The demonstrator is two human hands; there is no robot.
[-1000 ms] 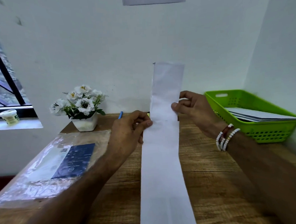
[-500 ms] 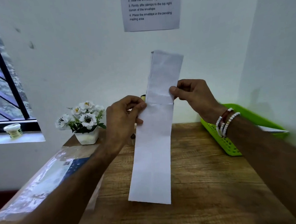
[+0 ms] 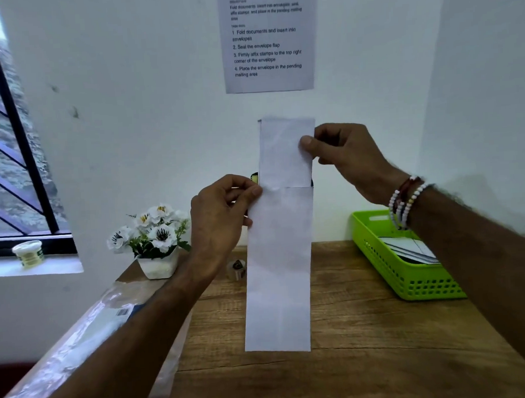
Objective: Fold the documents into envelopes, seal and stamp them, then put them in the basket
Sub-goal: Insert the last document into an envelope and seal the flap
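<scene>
folding step – left hand and right hand pinch the long white folded paper strip at 12 o'clock; next, fold it shorter.

White walls, barred window left, wooden desk.

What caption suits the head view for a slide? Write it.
Both hands, left and right, hold a long folded paper strip upright above the wooden desk, green basket alongside.
</scene>
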